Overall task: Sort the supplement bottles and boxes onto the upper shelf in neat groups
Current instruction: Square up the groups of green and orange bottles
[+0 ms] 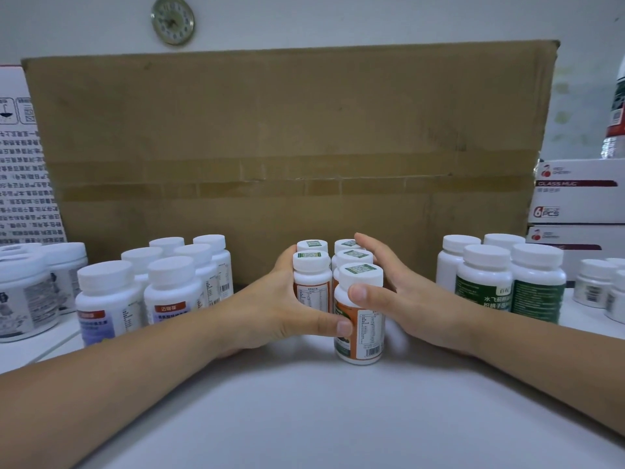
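Around five cylindrical orange-labelled bottles (367,330), left hand (287,309) and right hand (402,296) curl their grips.

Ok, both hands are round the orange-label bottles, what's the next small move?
Probably press the front bottle back snug: it juts ahead of the other orange-label bottles, and both thumbs rest on it while the left hand and right hand cup the group.

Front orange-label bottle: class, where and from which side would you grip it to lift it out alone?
Probably its white cap, from above and the near side. The front orange-label bottle stands upright, with the other orange-label bottles packed close behind and the left hand and right hand cupping the sides; only top and front are mostly free.
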{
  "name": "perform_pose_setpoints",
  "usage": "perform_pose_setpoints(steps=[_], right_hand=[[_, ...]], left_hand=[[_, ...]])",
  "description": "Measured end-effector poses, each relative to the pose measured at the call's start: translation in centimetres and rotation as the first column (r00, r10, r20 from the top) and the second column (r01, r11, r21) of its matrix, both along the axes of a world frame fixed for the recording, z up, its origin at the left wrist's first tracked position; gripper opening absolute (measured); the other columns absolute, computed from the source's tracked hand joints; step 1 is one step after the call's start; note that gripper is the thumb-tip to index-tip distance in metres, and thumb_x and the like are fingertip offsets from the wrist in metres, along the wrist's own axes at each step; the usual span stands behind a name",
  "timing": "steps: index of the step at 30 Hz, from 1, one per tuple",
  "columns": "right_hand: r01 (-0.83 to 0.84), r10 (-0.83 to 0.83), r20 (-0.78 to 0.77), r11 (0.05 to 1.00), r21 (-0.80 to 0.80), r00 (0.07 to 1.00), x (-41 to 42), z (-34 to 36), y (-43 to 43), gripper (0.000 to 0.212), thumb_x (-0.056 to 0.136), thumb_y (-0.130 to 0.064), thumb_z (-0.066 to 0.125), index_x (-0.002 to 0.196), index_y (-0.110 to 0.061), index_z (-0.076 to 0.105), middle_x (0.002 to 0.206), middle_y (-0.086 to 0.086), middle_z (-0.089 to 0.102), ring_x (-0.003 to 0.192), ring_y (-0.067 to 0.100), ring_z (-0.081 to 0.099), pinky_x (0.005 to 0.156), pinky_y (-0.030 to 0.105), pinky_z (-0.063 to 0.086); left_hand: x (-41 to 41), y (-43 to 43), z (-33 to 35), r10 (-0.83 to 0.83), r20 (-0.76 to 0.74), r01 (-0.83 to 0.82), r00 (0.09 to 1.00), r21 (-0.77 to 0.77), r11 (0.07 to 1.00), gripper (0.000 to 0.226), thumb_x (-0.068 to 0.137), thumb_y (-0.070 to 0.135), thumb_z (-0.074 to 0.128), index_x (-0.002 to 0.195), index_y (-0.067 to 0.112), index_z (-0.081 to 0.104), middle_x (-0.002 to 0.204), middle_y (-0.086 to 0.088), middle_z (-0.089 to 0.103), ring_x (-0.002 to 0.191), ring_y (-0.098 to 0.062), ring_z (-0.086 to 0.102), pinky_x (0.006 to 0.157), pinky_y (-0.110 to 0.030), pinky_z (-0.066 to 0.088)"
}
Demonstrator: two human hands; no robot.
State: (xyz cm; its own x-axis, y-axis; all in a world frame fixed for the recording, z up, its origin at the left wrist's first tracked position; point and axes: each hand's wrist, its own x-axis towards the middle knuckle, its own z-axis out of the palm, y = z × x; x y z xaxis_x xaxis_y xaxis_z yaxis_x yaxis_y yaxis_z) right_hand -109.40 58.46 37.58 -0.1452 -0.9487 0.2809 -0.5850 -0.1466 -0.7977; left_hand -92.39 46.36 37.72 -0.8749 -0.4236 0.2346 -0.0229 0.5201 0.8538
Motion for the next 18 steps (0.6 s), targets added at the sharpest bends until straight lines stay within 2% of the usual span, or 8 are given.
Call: perform_pose_setpoints(steps=[3,5,7,11,13,16,18], right_hand=[[0.012,-0.012,-0.007,1.0,0.006,1.0,-0.08,-0.1,-0.08,0.118,0.051,-0.075,0.061,0.15,-0.045,0.003,0.155,-0.019,0.019,0.135,0.0,0.034,0.105,0.021,0.032],[0.013,-0.013,-0.003,1.0,0.005,1.0,-0.12,-0.19,-0.13,0.117,0.051,-0.075,0.061,0.149,-0.047,0.003,0.155,-0.019,0.019,0.136,0.002,0.034,0.108,0.025,0.031],[0.017,-0.017,-0.012,1.0,0.003,1.0,-0.09,-0.19,-0.16,0.117,0.051,-0.076,0.061,0.149,-0.048,0.003,0.154,-0.019,0.019,0.136,0.002,0.034,0.107,0.025,0.031],[0.021,-0.021,-0.018,1.0,0.002,1.0,-0.14,-0.2,-0.13,0.118,0.051,-0.077,0.061,0.149,-0.046,0.003,0.154,-0.018,0.021,0.136,0.002,0.033,0.109,0.027,0.031],[0.018,-0.018,-0.028,1.0,-0.004,0.999,-0.17,-0.22,-0.12,0.118,0.051,-0.077,0.061,0.149,-0.046,0.003,0.153,-0.017,0.024,0.136,0.001,0.033,0.106,0.024,0.032],[0.007,-0.007,-0.017,1.0,-0.005,1.0,-0.21,-0.2,-0.09,0.119,0.05,-0.075,0.062,0.149,-0.044,0.003,0.151,-0.018,0.026,0.132,-0.002,0.037,0.096,0.016,0.037],[-0.004,0.004,-0.008,1.0,-0.008,1.0,-0.23,-0.15,-0.13,0.122,0.049,-0.076,0.064,0.15,-0.044,0.003,0.151,-0.019,0.026,0.132,-0.002,0.038,0.097,0.016,0.037]], left_hand=[[-0.01,-0.08,0.02,-0.007,0.007,0.007,1.0,-0.003,1.0,0.113,0.056,0.031,0.088,0.146,0.035,0.019,0.128,0.023,0.06,0.117,0.004,0.057,0.099,-0.024,0.047],[0.0,-0.08,0.04,-0.007,0.01,0.007,1.0,-0.003,1.0,0.112,0.057,0.029,0.088,0.145,0.035,0.019,0.126,0.025,0.06,0.115,0.006,0.057,0.095,-0.019,0.048],[-0.01,-0.04,0.04,-0.01,0.01,0.01,1.0,0.0,1.0,0.109,0.06,0.025,0.087,0.145,0.034,0.019,0.126,0.025,0.06,0.114,0.007,0.058,0.092,-0.014,0.048],[-0.02,-0.15,0.0,-0.001,0.022,0.001,1.0,-0.006,1.0,0.111,0.061,0.025,0.086,0.147,0.033,0.016,0.131,0.023,0.058,0.117,0.006,0.056,0.096,-0.017,0.048],[-0.01,-0.15,0.05,0.0,0.027,0.001,1.0,-0.011,1.0,0.112,0.061,0.026,0.087,0.147,0.034,0.016,0.131,0.024,0.056,0.117,0.007,0.056,0.095,-0.017,0.047],[0.06,0.16,0.18,0.011,0.027,-0.011,1.0,-0.001,1.0,0.114,0.062,0.023,0.089,0.148,0.033,0.015,0.129,0.024,0.057,0.111,0.012,0.056,0.087,-0.01,0.048],[0.06,0.34,0.23,0.02,0.027,-0.02,0.999,0.001,1.0,0.11,0.062,0.022,0.084,0.147,0.033,0.015,0.126,0.026,0.055,0.104,0.019,0.055,0.079,-0.005,0.046]])
